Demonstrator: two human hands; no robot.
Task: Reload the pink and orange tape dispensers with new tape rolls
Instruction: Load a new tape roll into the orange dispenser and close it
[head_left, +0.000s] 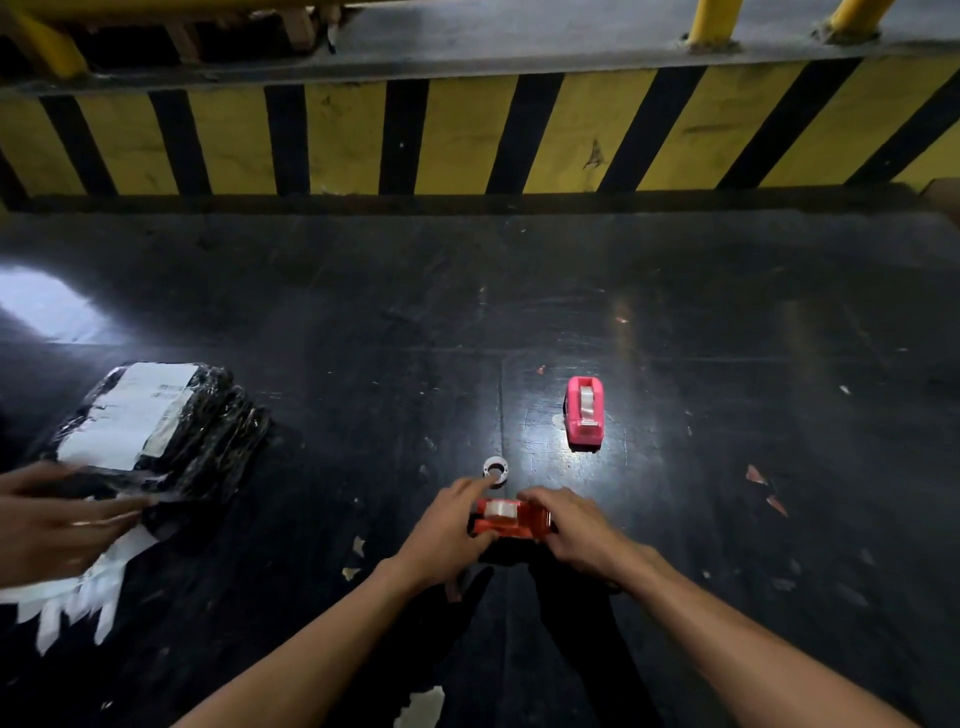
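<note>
The orange tape dispenser (511, 519) sits on the black table near the front centre, with a clear tape roll showing in its top. My left hand (447, 530) grips its left end and my right hand (574, 525) grips its right end. Just behind my left fingers lies a small white empty tape core (495, 468), flat on the table. The pink tape dispenser (585, 413) stands farther back and to the right, apart from both hands, with a clear roll seated in it.
A black plastic-wrapped parcel with a white label (156, 421) lies at the left, and another person's hand (57, 514) rests on it. Torn white paper strips (72, 597) lie below it. A yellow-and-black striped barrier (467, 135) runs along the table's far edge.
</note>
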